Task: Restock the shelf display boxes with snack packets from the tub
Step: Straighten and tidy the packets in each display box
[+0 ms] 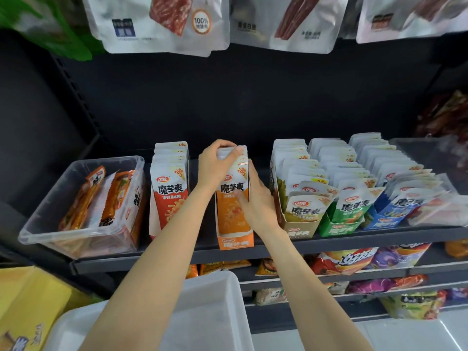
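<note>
An orange display box (235, 243) stands at the middle of the dark shelf (177, 257), filled with upright orange-and-white snack packets (231, 214). My left hand (215, 164) curls over the tops of the packets at the back of that box. My right hand (255, 198) grips the front packets and the box's right side, thumb on the front packet's face. A clear tub (81, 231) with orange packets sits on the shelf at the left. A white tub (210, 305) is below, under my forearms.
A red-and-white box of packets (168, 188) stands just left of the orange one. To the right are beige (301, 230), green (339, 228) and blue (385, 220) display boxes, all full. Large pouches (162, 24) hang above. Chip bags (349, 259) fill the lower shelves. A yellow carton (22, 305) sits bottom left.
</note>
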Action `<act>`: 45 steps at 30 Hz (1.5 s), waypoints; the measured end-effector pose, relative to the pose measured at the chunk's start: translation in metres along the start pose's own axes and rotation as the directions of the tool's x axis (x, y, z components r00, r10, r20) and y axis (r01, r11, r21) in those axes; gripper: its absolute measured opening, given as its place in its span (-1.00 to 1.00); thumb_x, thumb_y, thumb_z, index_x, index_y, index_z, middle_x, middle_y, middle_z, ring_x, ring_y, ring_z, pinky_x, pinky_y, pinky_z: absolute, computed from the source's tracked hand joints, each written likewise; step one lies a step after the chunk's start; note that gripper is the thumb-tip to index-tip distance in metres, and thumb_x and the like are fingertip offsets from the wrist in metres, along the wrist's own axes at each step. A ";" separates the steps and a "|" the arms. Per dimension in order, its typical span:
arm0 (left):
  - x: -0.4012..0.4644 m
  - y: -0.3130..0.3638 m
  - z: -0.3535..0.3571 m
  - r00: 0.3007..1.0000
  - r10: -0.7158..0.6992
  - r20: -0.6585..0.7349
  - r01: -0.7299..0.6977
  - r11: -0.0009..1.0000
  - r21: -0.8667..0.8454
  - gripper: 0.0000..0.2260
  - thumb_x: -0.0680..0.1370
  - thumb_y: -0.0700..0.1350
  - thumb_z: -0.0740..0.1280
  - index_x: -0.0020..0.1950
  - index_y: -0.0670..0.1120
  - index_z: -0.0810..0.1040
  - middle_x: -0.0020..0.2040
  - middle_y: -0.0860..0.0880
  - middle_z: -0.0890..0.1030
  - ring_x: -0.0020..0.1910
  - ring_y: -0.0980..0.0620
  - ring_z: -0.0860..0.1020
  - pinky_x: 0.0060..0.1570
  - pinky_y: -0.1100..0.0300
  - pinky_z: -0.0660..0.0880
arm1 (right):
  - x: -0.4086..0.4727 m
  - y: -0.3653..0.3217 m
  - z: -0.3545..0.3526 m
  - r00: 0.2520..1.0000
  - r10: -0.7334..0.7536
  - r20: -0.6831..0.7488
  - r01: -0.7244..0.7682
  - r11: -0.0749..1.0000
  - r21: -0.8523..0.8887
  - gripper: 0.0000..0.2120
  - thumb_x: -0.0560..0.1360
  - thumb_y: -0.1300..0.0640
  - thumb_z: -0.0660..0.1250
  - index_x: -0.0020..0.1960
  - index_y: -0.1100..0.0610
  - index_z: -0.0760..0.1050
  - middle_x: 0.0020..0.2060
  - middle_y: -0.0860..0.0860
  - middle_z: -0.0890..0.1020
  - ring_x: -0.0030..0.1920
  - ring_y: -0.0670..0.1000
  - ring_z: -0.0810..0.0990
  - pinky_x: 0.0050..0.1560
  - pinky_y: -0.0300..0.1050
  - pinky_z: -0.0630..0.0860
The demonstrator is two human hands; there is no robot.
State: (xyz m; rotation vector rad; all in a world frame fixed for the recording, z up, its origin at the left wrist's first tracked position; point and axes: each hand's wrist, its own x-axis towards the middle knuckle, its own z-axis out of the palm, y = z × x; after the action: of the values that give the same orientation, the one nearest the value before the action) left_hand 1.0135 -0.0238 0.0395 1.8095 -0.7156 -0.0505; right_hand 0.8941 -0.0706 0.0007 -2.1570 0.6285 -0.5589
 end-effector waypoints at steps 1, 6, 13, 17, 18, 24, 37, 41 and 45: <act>0.002 0.000 0.002 1.000 0.010 -0.002 -0.010 1.000 0.015 -0.90 0.53 -0.01 0.36 0.01 0.02 0.54 -0.12 0.16 0.55 -0.12 0.19 0.56 -0.21 0.43 0.47 | 0.001 0.000 0.001 1.000 0.000 -0.012 0.000 1.000 -0.008 -0.32 0.58 0.13 0.26 0.55 -0.07 -0.05 0.40 -0.02 0.38 0.34 0.04 0.42 0.26 0.02 0.42; 0.010 -0.009 0.007 0.995 0.073 -0.064 -0.063 0.988 0.139 -0.81 0.61 -0.02 0.21 0.06 -0.05 0.58 -0.05 0.07 0.60 -0.02 0.16 0.54 -0.11 0.45 0.40 | 0.000 0.001 0.003 1.000 0.010 -0.025 -0.012 0.999 -0.043 -0.32 0.57 0.10 0.27 0.54 -0.09 -0.04 0.38 0.00 0.40 0.31 0.08 0.45 0.25 0.13 0.46; -0.019 -0.002 -0.005 0.967 0.229 -0.108 -0.187 0.933 0.306 -0.67 0.67 -0.05 0.04 0.36 -0.06 0.43 0.37 -0.03 0.40 0.34 0.11 0.35 0.19 0.47 0.19 | -0.004 -0.004 0.000 1.000 0.022 -0.016 -0.023 0.997 -0.069 -0.31 0.58 0.08 0.25 0.54 -0.13 -0.09 0.36 0.01 0.40 0.27 0.10 0.48 0.21 0.19 0.47; -0.059 -0.009 -0.012 0.863 0.497 0.091 -0.461 0.701 0.544 -0.61 0.65 -0.03 0.01 0.43 -0.11 0.35 0.45 -0.02 0.34 0.49 0.08 0.15 0.49 0.17 -0.04 | -0.007 -0.006 -0.003 1.000 0.030 -0.003 -0.030 0.991 -0.131 -0.31 0.59 0.11 0.21 0.54 -0.12 -0.13 0.37 0.05 0.39 0.22 0.16 0.51 0.14 0.21 0.50; -0.063 -0.014 -0.010 0.846 0.493 0.205 -0.502 0.604 0.619 -0.59 0.65 -0.03 -0.02 0.47 -0.11 0.31 0.48 -0.04 0.30 0.50 0.07 0.10 0.50 0.07 -0.07 | -0.008 -0.006 -0.004 0.999 0.033 0.006 -0.032 0.985 -0.170 -0.31 0.60 0.13 0.20 0.55 -0.10 -0.15 0.38 0.06 0.38 0.23 0.17 0.50 0.15 0.20 0.50; -0.042 -0.017 -0.002 0.881 0.307 0.359 -0.467 0.448 0.762 -0.50 0.63 0.02 -0.21 0.55 -0.11 0.01 0.56 -0.04 0.04 0.53 0.07 -0.13 0.48 -0.01 -0.25 | -0.012 -0.006 -0.004 1.000 -0.009 -0.027 0.001 0.966 -0.260 -0.36 0.62 0.14 0.14 0.55 -0.08 -0.16 0.33 0.07 0.45 0.15 0.11 0.57 0.09 0.11 0.54; -0.091 -0.005 -0.018 0.997 -0.075 -0.020 0.076 0.996 0.050 -0.33 0.55 -0.21 0.32 0.55 0.00 0.02 0.54 0.05 0.11 0.50 0.14 0.06 0.42 0.20 0.04 | -0.019 0.008 -0.007 0.993 0.103 0.059 -0.107 0.992 0.073 -0.22 0.55 0.04 0.32 0.56 -0.02 -0.13 0.45 0.08 0.32 0.38 0.10 0.39 0.28 0.06 0.41; -0.102 -0.016 -0.022 0.947 -0.254 0.197 0.261 0.965 -0.013 -0.29 0.54 -0.20 0.34 0.55 0.05 0.00 0.51 0.03 0.24 0.46 0.04 0.22 0.40 0.04 0.23 | -0.027 0.013 -0.003 0.970 0.144 0.197 -0.167 0.980 0.108 -0.27 0.54 0.10 0.33 0.55 0.07 -0.02 0.37 0.08 0.44 0.33 0.10 0.45 0.25 -0.05 0.41; -0.095 -0.026 -0.018 0.986 -0.084 0.147 0.034 0.949 0.313 -0.34 0.50 -0.06 0.39 0.51 0.13 0.13 0.34 0.04 0.46 0.28 0.04 0.46 0.15 0.14 0.43 | -0.029 0.008 0.002 0.990 0.081 0.118 -0.072 0.995 -0.072 -0.39 0.55 0.07 0.29 0.50 0.09 0.08 0.26 0.09 0.52 0.17 0.13 0.57 0.06 -0.05 0.51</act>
State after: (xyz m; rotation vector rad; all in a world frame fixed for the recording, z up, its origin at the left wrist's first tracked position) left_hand 0.9548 0.0424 -0.0066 2.1459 -0.8169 -0.1302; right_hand 0.8705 -0.0562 -0.0120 -2.2010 0.6687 -0.3673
